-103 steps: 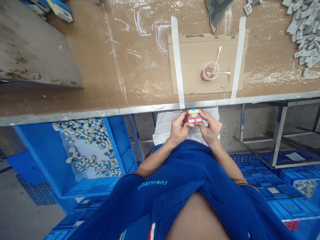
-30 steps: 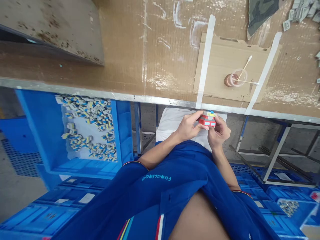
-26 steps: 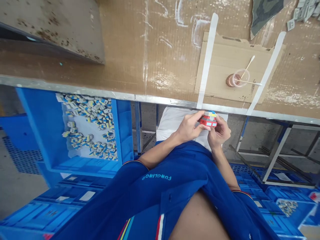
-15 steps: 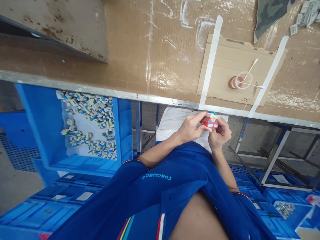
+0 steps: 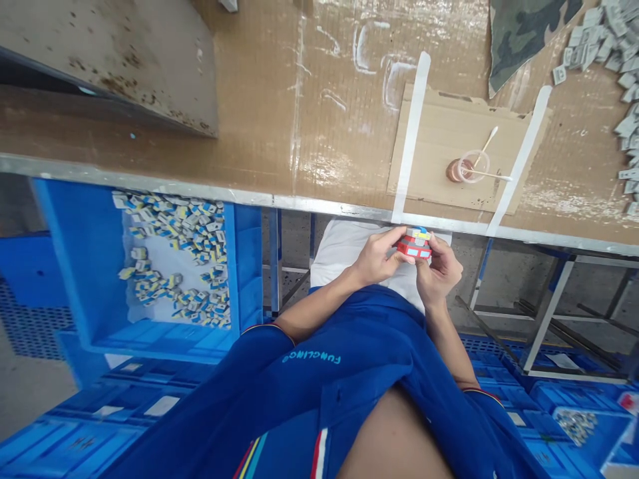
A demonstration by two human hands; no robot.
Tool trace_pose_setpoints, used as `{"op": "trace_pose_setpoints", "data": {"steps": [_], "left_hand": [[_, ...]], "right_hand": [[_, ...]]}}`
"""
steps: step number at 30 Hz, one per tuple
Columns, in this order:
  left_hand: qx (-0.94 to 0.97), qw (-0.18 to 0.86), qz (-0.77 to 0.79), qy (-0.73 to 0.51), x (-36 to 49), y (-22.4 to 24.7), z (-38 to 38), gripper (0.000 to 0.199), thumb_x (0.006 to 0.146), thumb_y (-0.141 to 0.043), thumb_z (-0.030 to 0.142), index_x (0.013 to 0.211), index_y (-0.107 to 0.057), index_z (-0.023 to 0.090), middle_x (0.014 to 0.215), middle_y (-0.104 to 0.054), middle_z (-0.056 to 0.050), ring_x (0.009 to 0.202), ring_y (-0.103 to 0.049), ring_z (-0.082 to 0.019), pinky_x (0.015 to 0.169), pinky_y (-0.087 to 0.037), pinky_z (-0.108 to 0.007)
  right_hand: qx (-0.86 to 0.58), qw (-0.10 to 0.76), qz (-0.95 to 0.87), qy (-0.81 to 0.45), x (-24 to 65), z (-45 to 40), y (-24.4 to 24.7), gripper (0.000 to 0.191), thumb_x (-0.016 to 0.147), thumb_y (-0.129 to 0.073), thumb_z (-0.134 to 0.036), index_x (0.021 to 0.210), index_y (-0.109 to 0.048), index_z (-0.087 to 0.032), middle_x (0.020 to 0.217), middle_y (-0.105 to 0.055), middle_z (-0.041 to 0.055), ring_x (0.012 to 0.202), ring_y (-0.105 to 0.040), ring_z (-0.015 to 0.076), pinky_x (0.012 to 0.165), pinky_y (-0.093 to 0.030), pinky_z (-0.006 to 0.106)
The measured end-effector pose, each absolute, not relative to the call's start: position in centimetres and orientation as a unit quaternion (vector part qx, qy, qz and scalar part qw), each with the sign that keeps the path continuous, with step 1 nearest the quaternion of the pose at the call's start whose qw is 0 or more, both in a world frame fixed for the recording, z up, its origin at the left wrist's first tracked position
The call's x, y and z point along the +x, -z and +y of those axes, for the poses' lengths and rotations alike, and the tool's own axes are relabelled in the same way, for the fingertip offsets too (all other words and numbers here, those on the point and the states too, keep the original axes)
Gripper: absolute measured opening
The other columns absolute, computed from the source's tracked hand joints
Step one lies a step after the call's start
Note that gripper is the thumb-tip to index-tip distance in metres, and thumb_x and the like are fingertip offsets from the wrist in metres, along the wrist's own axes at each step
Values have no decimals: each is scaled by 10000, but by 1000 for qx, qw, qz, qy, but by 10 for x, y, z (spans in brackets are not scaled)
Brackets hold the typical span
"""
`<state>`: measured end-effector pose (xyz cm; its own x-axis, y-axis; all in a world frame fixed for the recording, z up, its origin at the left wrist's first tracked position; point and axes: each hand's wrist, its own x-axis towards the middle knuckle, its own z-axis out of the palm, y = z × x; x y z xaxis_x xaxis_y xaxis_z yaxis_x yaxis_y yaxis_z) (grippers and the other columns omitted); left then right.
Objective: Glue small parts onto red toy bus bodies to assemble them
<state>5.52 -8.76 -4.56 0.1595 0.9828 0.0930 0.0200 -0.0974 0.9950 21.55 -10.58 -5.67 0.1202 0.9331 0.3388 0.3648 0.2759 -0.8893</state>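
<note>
Between my two hands, just over my lap near the table's front edge, is a small toy vehicle, red below with pale blue windows and grey, yellow and blue parts on top. Fingers of my left hand grip its left side. On its right side the thumb and fingers of my right hand are closed. Beyond them on the table, a small clear cup of reddish liquid with cotton swabs in it stands on a taped piece of cardboard.
A blue crate with many small white, yellow and blue pieces stands at my left. A stained grey box sits on the table at the upper left. Grey pieces and a camouflage cloth lie at the upper right.
The view has shifted slightly, so more grey pieces show at the upper right. Both hands keep hold of the toy vehicle, which is turned a little.
</note>
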Motion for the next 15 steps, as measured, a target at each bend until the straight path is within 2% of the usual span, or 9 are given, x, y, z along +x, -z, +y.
{"op": "trace_pose_setpoints", "data": {"steps": [5, 15], "left_hand": [[541, 537, 437, -477, 57, 49, -88, 566, 946, -637, 680, 1064, -662, 128, 837, -695, -45, 696, -604, -145, 650, -491, -251], [496, 559, 399, -532, 65, 61, -90, 660, 932, -634, 711, 1175, -714, 102, 955, -791, -113, 798, -736, -197, 721, -570, -271]], "right_hand": [[-536, 503, -624, -265, 219, -104, 52, 379, 906, -807, -324, 1275, -729, -287, 1138, -828, 73, 1030, -818, 251, 878, -709, 412], [-525, 450, -682, -237, 225, -95, 32, 453, 885, -833, -292, 1323, -718, -285, 1148, -834, 73, 1026, -815, 240, 883, -694, 375]]}}
